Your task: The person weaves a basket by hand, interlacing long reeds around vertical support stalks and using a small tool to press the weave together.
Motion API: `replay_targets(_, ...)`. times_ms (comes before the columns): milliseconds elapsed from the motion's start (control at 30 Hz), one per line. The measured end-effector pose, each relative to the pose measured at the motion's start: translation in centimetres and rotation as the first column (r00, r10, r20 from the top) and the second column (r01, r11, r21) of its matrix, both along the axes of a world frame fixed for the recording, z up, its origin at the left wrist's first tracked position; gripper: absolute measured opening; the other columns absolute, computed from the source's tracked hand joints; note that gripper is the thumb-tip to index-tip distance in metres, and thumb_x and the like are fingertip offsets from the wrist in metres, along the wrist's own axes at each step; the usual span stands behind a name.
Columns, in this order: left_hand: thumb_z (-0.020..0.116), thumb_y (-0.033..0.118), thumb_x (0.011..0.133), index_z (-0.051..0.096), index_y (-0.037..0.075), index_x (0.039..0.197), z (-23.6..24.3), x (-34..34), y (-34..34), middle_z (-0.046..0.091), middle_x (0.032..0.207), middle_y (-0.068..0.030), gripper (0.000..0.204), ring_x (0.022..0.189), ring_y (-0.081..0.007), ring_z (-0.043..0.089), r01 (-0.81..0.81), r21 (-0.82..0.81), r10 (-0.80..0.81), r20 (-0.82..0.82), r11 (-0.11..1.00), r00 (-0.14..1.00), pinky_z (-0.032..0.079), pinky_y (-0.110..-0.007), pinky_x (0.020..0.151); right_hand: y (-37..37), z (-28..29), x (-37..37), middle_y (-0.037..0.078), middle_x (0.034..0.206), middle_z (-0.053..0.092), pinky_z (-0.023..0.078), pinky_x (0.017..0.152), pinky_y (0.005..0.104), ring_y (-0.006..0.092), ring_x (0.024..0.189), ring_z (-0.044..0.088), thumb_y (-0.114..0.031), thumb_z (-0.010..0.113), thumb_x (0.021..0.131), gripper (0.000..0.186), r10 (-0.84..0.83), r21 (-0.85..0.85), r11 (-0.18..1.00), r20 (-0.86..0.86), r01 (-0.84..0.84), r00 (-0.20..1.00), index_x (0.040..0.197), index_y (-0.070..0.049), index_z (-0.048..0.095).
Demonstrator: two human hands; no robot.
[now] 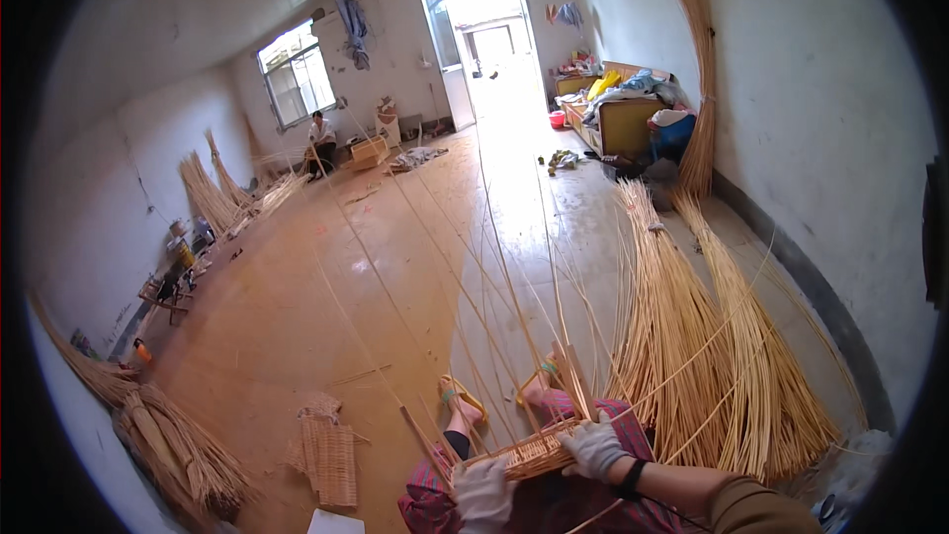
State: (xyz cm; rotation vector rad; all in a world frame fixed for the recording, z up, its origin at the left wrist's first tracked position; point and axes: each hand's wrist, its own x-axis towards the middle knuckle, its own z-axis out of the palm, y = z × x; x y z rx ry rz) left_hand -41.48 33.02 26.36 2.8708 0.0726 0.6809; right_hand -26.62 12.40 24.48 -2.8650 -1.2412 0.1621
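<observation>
A partly woven wicker piece (536,450) lies across my lap on a pink patterned cloth (629,427), with long rods rising from it and fanning out over the floor. My left hand (482,494), in a pale glove, grips the left end of the piece at the lower edge. My right hand (591,448), also gloved and with a dark band at the wrist, is closed on the weave near its right end, beside short upright sticks (581,386). My feet in yellow sandals (460,400) show just beyond the piece.
Large wicker bundles (732,386) lie at my right; more (168,435) lie at lower left. Flat woven pieces (326,455) rest on the floor left of me. Across the room a person (321,138) sits by a window. A cluttered sofa (618,124) stands beside the open door (445,69).
</observation>
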Motion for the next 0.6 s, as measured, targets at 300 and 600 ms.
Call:
replay_targets(300,0.058,0.021,0.092,0.056,0.017,0.137,-12.2,2.4,-0.8,0.066,0.116,-0.0113,0.046,0.112,-0.0297,0.063,0.07,-0.085,-0.092,-0.281,0.994,0.955,0.047,-0.044,0.097,-0.8,-6.2,0.5,0.006,0.11,0.069,0.03,0.104,0.0548,0.0291,0.115,0.06,-0.066,0.072,0.073,0.061,0.08,0.253,0.964,0.029,-0.085,0.996,0.113,-0.02,0.07)
replay_targets(600,0.061,0.016,0.091,0.055,0.018,0.14,-11.9,0.6,-0.3,0.066,0.12,-0.0114,0.05,0.106,-0.0308,0.066,0.066,-0.15,-0.112,-0.322,0.987,0.94,0.05,-0.044,0.091,-0.7,-5.5,-0.8,0.003,0.107,0.068,0.029,0.107,0.0544,0.0258,0.113,0.059,-0.058,0.078,0.07,0.052,0.082,0.265,0.959,0.069,-0.097,0.994,0.109,-0.023,0.072)
